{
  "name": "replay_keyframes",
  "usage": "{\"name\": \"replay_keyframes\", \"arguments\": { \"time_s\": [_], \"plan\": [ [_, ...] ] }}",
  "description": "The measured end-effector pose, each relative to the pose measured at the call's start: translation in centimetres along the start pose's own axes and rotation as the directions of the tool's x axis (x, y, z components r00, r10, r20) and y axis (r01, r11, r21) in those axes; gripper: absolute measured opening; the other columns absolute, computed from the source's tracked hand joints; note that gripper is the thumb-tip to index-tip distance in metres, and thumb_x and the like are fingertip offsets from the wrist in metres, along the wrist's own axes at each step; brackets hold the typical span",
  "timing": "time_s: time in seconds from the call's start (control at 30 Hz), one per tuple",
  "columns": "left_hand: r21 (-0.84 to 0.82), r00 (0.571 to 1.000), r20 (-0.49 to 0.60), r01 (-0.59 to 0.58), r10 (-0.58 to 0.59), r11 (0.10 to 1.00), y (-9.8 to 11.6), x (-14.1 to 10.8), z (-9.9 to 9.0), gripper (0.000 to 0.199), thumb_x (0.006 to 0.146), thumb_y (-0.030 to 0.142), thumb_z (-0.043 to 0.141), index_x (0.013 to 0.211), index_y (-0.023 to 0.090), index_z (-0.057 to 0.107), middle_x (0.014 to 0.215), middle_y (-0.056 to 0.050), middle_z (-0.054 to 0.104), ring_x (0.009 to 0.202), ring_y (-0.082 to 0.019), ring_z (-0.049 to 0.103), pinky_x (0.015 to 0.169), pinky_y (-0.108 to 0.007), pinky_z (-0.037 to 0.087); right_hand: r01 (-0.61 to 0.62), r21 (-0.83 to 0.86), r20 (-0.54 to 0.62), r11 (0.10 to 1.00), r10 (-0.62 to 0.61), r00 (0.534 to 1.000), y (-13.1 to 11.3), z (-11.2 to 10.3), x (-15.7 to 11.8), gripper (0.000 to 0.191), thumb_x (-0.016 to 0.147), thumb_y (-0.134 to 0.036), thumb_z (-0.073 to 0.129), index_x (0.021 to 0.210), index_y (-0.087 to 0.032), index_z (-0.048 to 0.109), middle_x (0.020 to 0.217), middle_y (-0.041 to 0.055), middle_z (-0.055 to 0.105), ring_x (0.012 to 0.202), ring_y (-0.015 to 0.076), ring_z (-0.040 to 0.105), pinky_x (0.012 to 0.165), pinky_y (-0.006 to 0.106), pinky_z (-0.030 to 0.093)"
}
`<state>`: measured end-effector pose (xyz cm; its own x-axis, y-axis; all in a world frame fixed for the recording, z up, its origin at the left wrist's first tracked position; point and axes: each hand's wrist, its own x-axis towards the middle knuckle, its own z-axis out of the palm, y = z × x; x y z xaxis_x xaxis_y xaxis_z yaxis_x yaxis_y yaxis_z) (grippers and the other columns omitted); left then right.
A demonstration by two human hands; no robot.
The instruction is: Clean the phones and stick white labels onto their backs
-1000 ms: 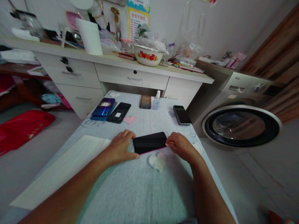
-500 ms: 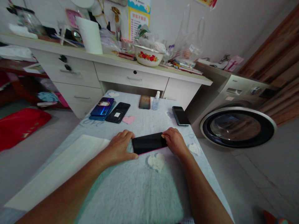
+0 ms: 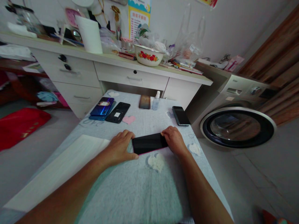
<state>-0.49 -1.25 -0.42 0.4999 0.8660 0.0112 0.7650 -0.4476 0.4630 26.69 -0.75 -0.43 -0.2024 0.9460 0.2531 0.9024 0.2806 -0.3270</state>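
Observation:
A smartphone [image 3: 149,143] with a black screen and a pinkish-red edge lies face up on the cloth-covered table. My left hand [image 3: 121,146] grips its left end, thumb at the near corner and fingers at the far one. At the right end, my right hand [image 3: 173,139] rests on the screen with its fingers pinched together. A small pale bit shows at those fingertips, too little of it to name. Farther back on the table stands a clear spray bottle [image 3: 155,102], beside a small brownish item [image 3: 144,102] that is blurred out.
Back left lie a blue phone [image 3: 102,106] on another blue one and a black phone [image 3: 118,112]. Another dark phone [image 3: 181,116] lies near the right edge. A long white strip [image 3: 60,168] stretches along the left. Beyond are a drawer desk [image 3: 130,74] and a washing machine [image 3: 233,93].
My right hand has shifted very slightly left and up at the phone's right end. My left hand and the phone stay put.

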Motion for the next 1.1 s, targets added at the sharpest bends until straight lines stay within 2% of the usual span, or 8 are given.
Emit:
{"name": "replay_keyframes", "arguments": {
  "time_s": [0.2, 0.4, 0.57, 0.7, 0.93, 1.1],
  "plan": [
    [0.000, 1.000, -0.017, -0.005, 0.005, 1.000, -0.1, 0.0, 0.2, 0.059, 0.059, 0.052, 0.072, 0.104, 0.021, 0.051, 0.108, -0.007, 0.052, 0.102, -0.029, 0.050, 0.084, -0.039, 0.041, -0.028, 0.036, 0.117, 0.999, 0.023, 0.993, 0.1, -1.4, -0.9, 0.016, 0.086, -0.015, 0.055, 0.084, -0.018, 0.071, 0.086, 0.0048, 0.062, 0.086, 0.0155, 0.054, 0.080, 0.027, 0.037],
    [-0.007, 1.000, -0.005, -0.005, 0.005, 1.000, -0.2, -0.1, 0.1, 0.061, 0.059, 0.053, 0.072, 0.106, 0.020, 0.051, 0.109, -0.008, 0.052, 0.102, -0.028, 0.050, 0.084, -0.038, 0.041, -0.073, 0.110, 0.253, 0.991, 0.043, 0.967, -0.6, -3.6, -2.0, 0.012, 0.080, -0.013, 0.058, 0.075, -0.016, 0.069, 0.075, 0.0023, 0.061, 0.071, 0.0127, 0.054, 0.069, 0.024, 0.037],
    [-0.005, 1.000, -0.012, -0.005, 0.005, 1.000, -0.2, -0.1, 0.0, 0.059, 0.058, 0.052, 0.073, 0.105, 0.021, 0.051, 0.108, -0.007, 0.052, 0.101, -0.028, 0.050, 0.084, -0.037, 0.041, -0.099, 0.171, 0.307, 0.980, 0.043, 0.951, -0.8, -4.6, -2.4, 0.009, 0.078, -0.014, 0.060, 0.076, -0.017, 0.068, 0.070, 0.0001, 0.061, 0.068, 0.0123, 0.055, 0.066, 0.023, 0.037],
    [0.008, 1.000, -0.006, 0.000, 0.000, 1.000, -0.1, -0.1, 0.0, 0.059, 0.059, 0.050, 0.073, 0.105, 0.021, 0.051, 0.108, -0.007, 0.052, 0.102, -0.027, 0.050, 0.084, -0.036, 0.041, -0.087, 0.140, 0.262, 0.986, 0.048, 0.964, -0.6, -3.8, -2.2, 0.009, 0.079, -0.015, 0.061, 0.075, -0.017, 0.068, 0.075, 0.0014, 0.062, 0.071, 0.0127, 0.055, 0.068, 0.023, 0.037],
    [0.008, 1.000, -0.014, -0.017, 0.017, 1.000, -0.2, -0.1, 0.1, 0.060, 0.059, 0.050, 0.073, 0.106, 0.020, 0.051, 0.109, -0.007, 0.052, 0.102, -0.028, 0.050, 0.085, -0.037, 0.041, -0.068, 0.022, 0.080, 0.997, 0.066, 0.995, -0.2, -1.1, -1.3, 0.014, 0.084, -0.014, 0.057, 0.082, -0.017, 0.070, 0.082, 0.0040, 0.061, 0.082, 0.0156, 0.054, 0.076, 0.026, 0.037],
    [0.009, 1.000, -0.013, -0.014, 0.014, 1.000, -0.3, -0.1, 0.1, 0.061, 0.060, 0.050, 0.073, 0.107, 0.019, 0.051, 0.109, -0.008, 0.051, 0.101, -0.028, 0.050, 0.086, -0.039, 0.041, -0.052, -0.032, -0.027, 0.998, 0.051, 0.998, 0.0, 0.3, -0.4, 0.017, 0.089, -0.019, 0.054, 0.087, -0.018, 0.071, 0.085, 0.0051, 0.060, 0.087, 0.0168, 0.052, 0.080, 0.026, 0.037]
  ]
}}
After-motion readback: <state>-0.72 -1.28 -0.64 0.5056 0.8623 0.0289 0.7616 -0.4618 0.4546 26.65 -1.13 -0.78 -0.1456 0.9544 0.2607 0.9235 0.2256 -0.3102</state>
